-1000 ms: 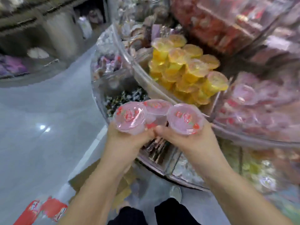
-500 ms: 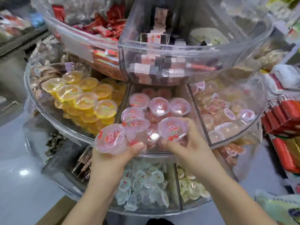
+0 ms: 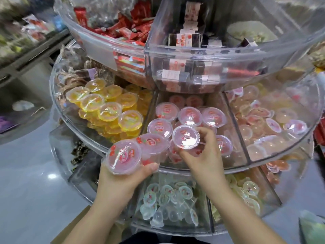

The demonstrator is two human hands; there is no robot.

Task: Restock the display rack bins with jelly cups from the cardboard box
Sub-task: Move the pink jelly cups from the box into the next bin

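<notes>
Right now the person stands close against a round, tiered display rack (image 3: 175, 170) of clear plastic, both bare hands raised over the middle tier. Their left hand (image 3: 121, 180) is curled under two pink jelly cups: the nearer cup (image 3: 123, 156) sits in the palm with its printed lid facing up, thumb pressed along its lower edge, and a second cup (image 3: 153, 143) leans against it on the far side, half hidden, just over the bin's front rim. Their right hand (image 3: 202, 155) pinches a third pink cup (image 3: 186, 137) between thumb and fingertips, holding it above the pink bin (image 3: 235, 155) in the centre of that tier, touching or nearly touching the cups already lying there. That bin holds a loose heap of the same pink cups (image 3: 189, 115), lids mostly upward. To its left a bin is piled with yellow jelly cups (image 3: 109, 110); to its right another holds pale peach cups (image 3: 274, 120) lying at all angles. Above, the top tier carries red wrapped snacks (image 3: 126, 32) and small boxed sweets (image 3: 184, 39). Below, the lowest tier shows clear jelly cups (image 3: 167, 196). A brown edge of the cardboard box (image 3: 73, 224) shows on the grey floor by the left forearm.
</notes>
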